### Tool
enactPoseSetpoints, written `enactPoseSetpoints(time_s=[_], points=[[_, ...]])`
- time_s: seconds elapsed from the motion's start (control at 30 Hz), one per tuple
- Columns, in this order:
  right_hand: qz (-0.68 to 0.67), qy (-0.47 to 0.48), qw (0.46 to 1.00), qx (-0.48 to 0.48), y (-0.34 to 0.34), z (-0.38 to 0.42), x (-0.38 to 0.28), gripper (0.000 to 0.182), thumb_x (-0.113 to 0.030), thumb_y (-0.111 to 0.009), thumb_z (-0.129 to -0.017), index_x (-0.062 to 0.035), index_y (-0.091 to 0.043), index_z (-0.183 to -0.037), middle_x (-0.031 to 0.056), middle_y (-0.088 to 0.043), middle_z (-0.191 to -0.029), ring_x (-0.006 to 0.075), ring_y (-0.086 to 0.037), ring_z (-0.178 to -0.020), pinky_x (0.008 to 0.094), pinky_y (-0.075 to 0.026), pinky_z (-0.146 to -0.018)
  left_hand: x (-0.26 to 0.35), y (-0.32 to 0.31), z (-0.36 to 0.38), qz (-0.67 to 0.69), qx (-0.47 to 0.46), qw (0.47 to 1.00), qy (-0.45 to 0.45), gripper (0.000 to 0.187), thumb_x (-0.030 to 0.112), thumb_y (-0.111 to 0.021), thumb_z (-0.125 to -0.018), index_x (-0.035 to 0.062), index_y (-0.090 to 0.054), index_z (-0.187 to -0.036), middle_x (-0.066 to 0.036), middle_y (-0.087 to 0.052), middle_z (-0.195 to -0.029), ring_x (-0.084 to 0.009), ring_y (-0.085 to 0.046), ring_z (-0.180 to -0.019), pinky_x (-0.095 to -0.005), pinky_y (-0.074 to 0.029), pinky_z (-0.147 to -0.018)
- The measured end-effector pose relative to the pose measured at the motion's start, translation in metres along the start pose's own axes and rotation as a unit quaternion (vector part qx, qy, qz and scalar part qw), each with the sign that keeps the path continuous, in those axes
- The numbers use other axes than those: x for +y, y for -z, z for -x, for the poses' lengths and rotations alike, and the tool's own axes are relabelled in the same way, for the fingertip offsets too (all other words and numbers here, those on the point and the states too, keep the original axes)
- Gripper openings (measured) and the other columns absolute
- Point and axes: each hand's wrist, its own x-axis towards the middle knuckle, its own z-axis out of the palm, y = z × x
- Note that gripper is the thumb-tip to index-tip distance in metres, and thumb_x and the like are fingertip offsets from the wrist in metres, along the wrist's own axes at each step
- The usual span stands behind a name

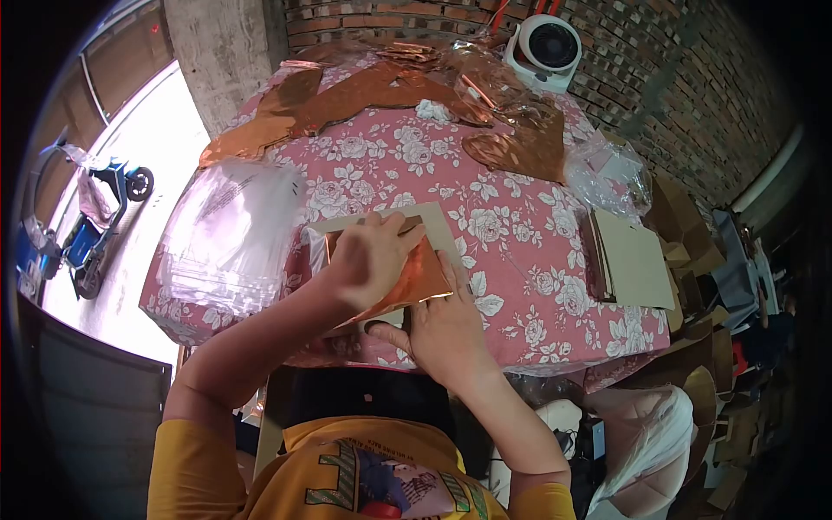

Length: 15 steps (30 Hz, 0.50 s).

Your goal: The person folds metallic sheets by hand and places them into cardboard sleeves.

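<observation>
A shiny copper-coloured foil sheet [416,274] lies over beige card [445,227] near the front of the table. My left hand [368,260] reaches across the foil, its fingers bent over the far edge, gripping it there; the thumb is hidden. At the foil's near right corner rests my right hand [446,334]. Its fingers stretch along the right edge, and its thumb is spread out to the left below the foil's near edge. Clear plastic bags [230,234] lie in a stack left of my left hand.
A flowered pink cloth [511,251] covers the table. Copper foil pieces [364,97] spread along the back, near a white fan [546,52]. Beige cards [633,260] are stacked at the right, with crumpled clear plastic [611,173] behind. Cardboard boxes [689,225] stand beyond the right edge.
</observation>
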Motion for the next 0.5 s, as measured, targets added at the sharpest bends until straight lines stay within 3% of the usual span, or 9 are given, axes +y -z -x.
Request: enactPoseSetpoints(time_s=[0.03,0.07,0.17,0.23,0.27,0.33,0.4,0.43,0.5], points=[[0.013,0.005,1.000,-0.016,0.000,0.002,0.000,0.093,-0.065,-0.059,-0.083,0.0107,-0.044,-0.136,0.0278,-0.045,-0.140,0.0464,-0.039,-0.133,0.0544,-0.029,-0.114,-0.002,-0.002,0.000,0.000,0.004,1.000,-0.006,0.044,0.019,-0.058,-0.085,0.0184,-0.062,-0.129,-0.008,-0.062,-0.111,-0.0283,-0.063,-0.093,-0.0358,-0.056,-0.069],[0.013,0.005,1.000,-0.017,0.002,0.004,0.000,0.093,-0.065,-0.059,-0.083,0.0107,-0.044,-0.136,0.0278,-0.045,-0.140,0.0464,-0.039,-0.133,0.0544,-0.029,-0.114,-0.003,-0.004,0.000,-0.001,0.007,1.000,-0.011,0.043,0.021,-0.058,-0.087,0.0184,-0.061,-0.129,-0.009,-0.062,-0.111,-0.0287,-0.063,-0.093,-0.0353,-0.056,-0.068],[-0.047,-0.017,0.999,-0.004,0.018,0.011,-0.005,0.079,-0.059,-0.056,-0.089,0.0022,-0.047,-0.138,0.0243,-0.044,-0.142,0.0402,-0.037,-0.137,0.0508,-0.026,-0.116,-0.003,-0.004,-0.002,0.018,0.011,1.000,-0.014,0.041,0.032,-0.056,-0.092,0.0188,-0.060,-0.131,-0.010,-0.062,-0.111,-0.0297,-0.063,-0.092,-0.0361,-0.056,-0.068],[-0.084,-0.018,0.993,-0.086,0.038,0.018,-0.009,0.072,-0.054,-0.057,-0.091,0.0021,-0.050,-0.134,0.0238,-0.047,-0.140,0.0389,-0.043,-0.132,0.0488,-0.035,-0.111,0.001,0.001,-0.002,0.027,0.007,1.000,-0.007,0.044,0.039,-0.055,-0.093,0.0183,-0.059,-0.132,-0.011,-0.062,-0.112,-0.0303,-0.063,-0.094,-0.0364,-0.056,-0.068],[-0.084,-0.019,0.993,-0.086,0.047,0.024,-0.009,0.072,-0.054,-0.057,-0.091,0.0021,-0.050,-0.134,0.0238,-0.047,-0.140,0.0389,-0.043,-0.132,0.0488,-0.035,-0.111,0.004,0.004,-0.002,0.034,0.002,0.999,0.001,0.047,0.046,-0.053,-0.095,0.0177,-0.058,-0.132,-0.012,-0.062,-0.113,-0.0310,-0.063,-0.096,-0.0367,-0.056,-0.067],[-0.105,0.019,0.991,-0.075,0.068,0.037,-0.001,0.058,-0.046,-0.063,-0.090,-0.0017,-0.057,-0.128,0.0200,-0.058,-0.130,0.0356,-0.056,-0.119,0.0438,-0.047,-0.100,0.008,0.008,-0.001,0.016,-0.012,1.000,0.007,0.053,0.052,-0.051,-0.094,0.0169,-0.057,-0.134,-0.012,-0.061,-0.112,-0.0301,-0.062,-0.097,-0.0359,-0.056,-0.067],[-0.199,-0.047,0.971,-0.122,0.094,0.040,0.016,0.044,-0.034,-0.069,-0.089,-0.0064,-0.062,-0.122,0.0155,-0.067,-0.116,0.0334,-0.064,-0.107,0.0405,-0.052,-0.090,0.013,0.009,0.000,-0.002,-0.028,1.000,0.014,0.059,0.057,-0.049,-0.094,0.0161,-0.055,-0.135,-0.012,-0.060,-0.111,-0.0291,-0.060,-0.097,-0.0351,-0.056,-0.067],[-0.175,-0.093,0.977,-0.081,0.098,0.044,0.025,0.034,-0.024,-0.070,-0.088,-0.0087,-0.065,-0.118,0.0121,-0.070,-0.104,0.0321,-0.066,-0.095,0.0406,-0.053,-0.083,0.017,0.010,-0.001,-0.020,-0.050,0.998,0.020,0.063,0.060,-0.048,-0.093,0.0147,-0.053,-0.136,-0.011,-0.058,-0.110,-0.0273,-0.059,-0.097,-0.0337,-0.055,-0.067],[-0.070,-0.164,0.984,0.003,0.095,0.046,0.053,0.031,-0.019,-0.068,-0.089,-0.0077,-0.066,-0.117,0.0131,-0.068,-0.103,0.0337,-0.065,-0.091,0.0423,-0.052,-0.080,0.022,0.005,0.003,-0.036,-0.074,0.996,0.025,0.067,0.063,-0.047,-0.092,0.0133,-0.051,-0.138,-0.010,-0.057,-0.109,-0.0254,-0.057,-0.097,-0.0324,-0.055,-0.067]])
